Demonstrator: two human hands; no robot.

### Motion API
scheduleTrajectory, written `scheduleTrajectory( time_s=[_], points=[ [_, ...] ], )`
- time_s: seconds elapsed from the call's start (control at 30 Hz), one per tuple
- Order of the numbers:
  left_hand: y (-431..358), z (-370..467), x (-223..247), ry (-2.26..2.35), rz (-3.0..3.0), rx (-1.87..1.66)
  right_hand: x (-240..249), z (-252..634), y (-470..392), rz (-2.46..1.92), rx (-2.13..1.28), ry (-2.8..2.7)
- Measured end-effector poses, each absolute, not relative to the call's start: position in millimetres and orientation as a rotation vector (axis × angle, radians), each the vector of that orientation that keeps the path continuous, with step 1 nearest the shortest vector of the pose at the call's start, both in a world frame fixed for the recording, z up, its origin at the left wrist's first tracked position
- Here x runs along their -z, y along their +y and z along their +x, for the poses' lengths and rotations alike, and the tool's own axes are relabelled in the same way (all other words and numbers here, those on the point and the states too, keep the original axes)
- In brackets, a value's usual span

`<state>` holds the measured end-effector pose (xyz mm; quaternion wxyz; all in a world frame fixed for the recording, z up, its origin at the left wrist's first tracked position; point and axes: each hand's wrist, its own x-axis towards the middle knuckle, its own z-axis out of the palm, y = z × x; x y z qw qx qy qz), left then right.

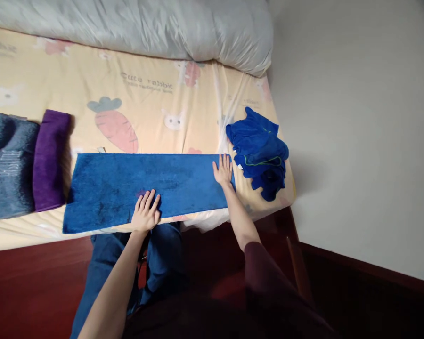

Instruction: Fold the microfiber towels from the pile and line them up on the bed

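Observation:
A long blue towel (183, 179) lies flat along the near edge of the bed, its surface slightly patchy and dark toward the left. My left hand (146, 211) rests palm down on its near edge, fingers spread. At the towel's right end my right hand (223, 169) also lies flat, fingers extended. Neither hand grips anything. Just right of my right hand is a crumpled bright blue cloth (259, 153) with a thin green trim and a small white tag.
On the left lie a folded purple towel (51, 162) and a grey-blue towel (10, 169) with pale lettering. A grey quilt (144, 28) spans the back of the bed. The yellow rabbit-print sheet (155, 122) covers the mattress. A pale wall (353, 132) stands at the right.

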<state>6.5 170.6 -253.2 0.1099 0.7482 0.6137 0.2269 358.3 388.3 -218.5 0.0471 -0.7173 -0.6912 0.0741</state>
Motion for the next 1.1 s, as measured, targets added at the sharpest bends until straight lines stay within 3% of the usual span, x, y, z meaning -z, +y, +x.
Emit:
scheduleTrajectory(
  time_s=[0.2, 0.43, 0.63, 0.9, 1.1],
  points=[
    [166.9, 7.9, 248.8, 1.786, 2.22, -0.691, 203.0, 359.6, 416.4, -2.386, -0.279, -2.065],
    [162.0, 9.4, 246.4, 1.788, 2.249, -0.7, 205.0, 358.8, 295.8, -1.785, -0.188, -2.506],
    [159.0, 11.7, 246.2, 1.794, 2.245, -0.665, 206.4, 396.1, 256.6, -2.024, -0.11, -2.35],
    [155.4, 14.4, 244.6, 1.797, 2.221, -0.574, 205.2, 278.0, 206.4, -1.971, -0.048, -2.109],
    [155.2, 7.8, 227.8, 1.744, 2.246, -0.506, 221.0, 265.7, 190.2, -1.973, -0.126, -2.076]
  ],
)
